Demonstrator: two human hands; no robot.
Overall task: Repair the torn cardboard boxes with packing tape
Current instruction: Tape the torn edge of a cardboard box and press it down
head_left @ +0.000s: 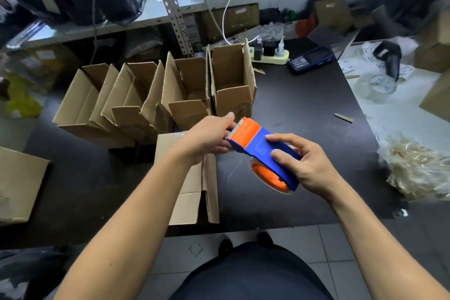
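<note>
My right hand [302, 163] grips a blue and orange tape dispenser [258, 143] above the dark table [304, 109]. At the dispenser's serrated front edge, the fingers of my left hand [207, 136] pinch the end of the clear tape. A cardboard box [192, 192] lies on its side on the table under my left forearm, its open flaps toward me. A row of several open cardboard boxes [155, 95] stands behind it, flaps up, with ragged edges.
A power strip [270, 56] with plugs and a dark handset [310, 58] lie at the table's back. To the right are a roll of clear tape [379, 84], a black scanner [389, 56] and a heap of crumpled tape [418, 168]. Another box [19, 185] sits far left.
</note>
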